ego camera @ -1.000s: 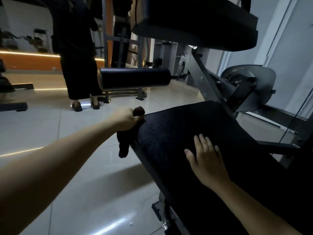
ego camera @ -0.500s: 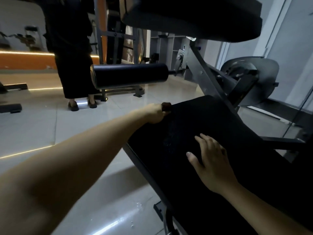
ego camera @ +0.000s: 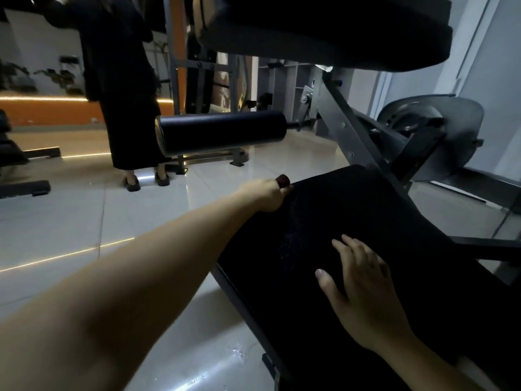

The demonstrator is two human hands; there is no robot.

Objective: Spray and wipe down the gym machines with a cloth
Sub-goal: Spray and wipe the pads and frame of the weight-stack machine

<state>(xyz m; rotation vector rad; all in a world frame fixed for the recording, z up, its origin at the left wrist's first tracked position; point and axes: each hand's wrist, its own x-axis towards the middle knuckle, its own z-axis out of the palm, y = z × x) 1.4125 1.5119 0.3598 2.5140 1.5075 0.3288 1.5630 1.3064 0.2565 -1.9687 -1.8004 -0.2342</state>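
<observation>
Far left corner of the seat: the left hand (ego camera: 267, 197) is clenched round a dark reddish-brown cloth (ego camera: 282, 180). Only a small tuft shows above the knuckles. The rest is hidden behind the hand or lost against the dark padding.
Seat: the broad black textured padded seat of the gym machine (ego camera: 380, 221) runs from near right to far. Its near end is cut off by the bottom edge. Faint pale specks show on its left half, but what they are is unclear.
Right hand: the right hand (ego camera: 363, 286) is released and lies palm down on the seat, nearer than the left, with its fingers loosely spread and grasping nothing.
Top: a thick black cushion (ego camera: 324, 26) overhangs the seat, cropped by the upper edge.
Beyond the seat: a black cylindrical foam roller (ego camera: 222, 132) lies level, left of the slanted grey steel frame (ego camera: 346, 131).
Far left: a standing person in long black clothing (ego camera: 121, 80), cut off above the shoulders.
Far right: a grey rounded metal shroud (ego camera: 451, 131), its inner parts too dim to make out.
Floor: a glossy pale tiled floor (ego camera: 84, 221) with streaks of reflected light.
</observation>
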